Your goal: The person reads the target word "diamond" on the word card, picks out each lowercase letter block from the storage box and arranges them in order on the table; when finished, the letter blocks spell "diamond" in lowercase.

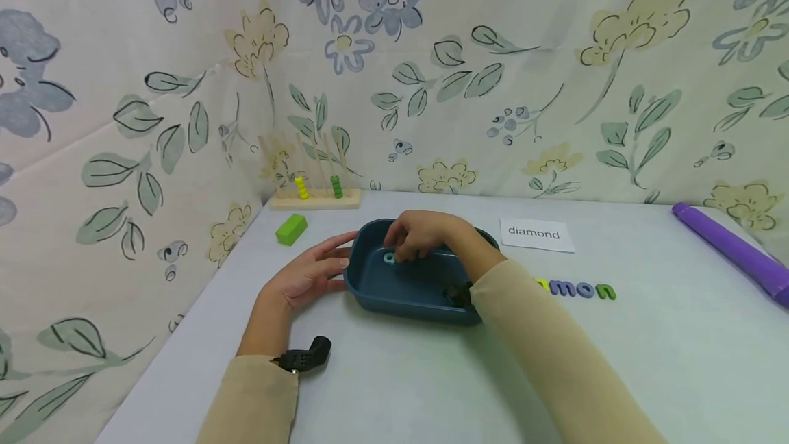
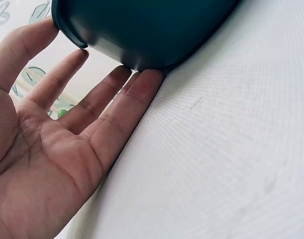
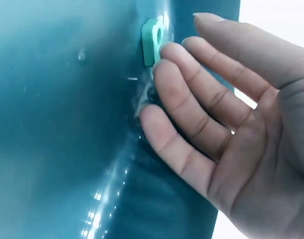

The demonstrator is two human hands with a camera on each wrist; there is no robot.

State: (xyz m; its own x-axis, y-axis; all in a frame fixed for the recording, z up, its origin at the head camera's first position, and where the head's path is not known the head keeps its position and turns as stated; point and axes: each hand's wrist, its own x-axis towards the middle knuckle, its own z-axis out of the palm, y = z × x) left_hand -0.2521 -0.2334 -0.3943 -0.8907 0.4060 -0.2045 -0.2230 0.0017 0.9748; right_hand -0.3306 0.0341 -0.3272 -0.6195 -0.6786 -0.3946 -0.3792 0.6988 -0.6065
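Note:
A dark teal plastic basin point(image 1: 407, 303) stands on the table, with a small green foam-like letter point(image 1: 389, 257) lying inside near its left end. In the right wrist view the letter point(image 3: 152, 42) rests against the basin wall. My right hand point(image 1: 425, 231) reaches into the basin. Its loosely bent fingers point(image 3: 174, 89) are beside the letter, and no grip on it shows. My left hand point(image 1: 311, 269) touches the outside of the basin's left end with outstretched fingers point(image 2: 137, 94), its fingertips against the wall.
A row of letters, including a purple m point(image 1: 562, 288) and a green n point(image 1: 606, 291), lies right of the basin, partly hidden by my right sleeve. Behind are a card reading "diamond" point(image 1: 536, 235), a green block point(image 1: 292, 229), a bead rack point(image 1: 314, 201) and a purple roll point(image 1: 733, 252).

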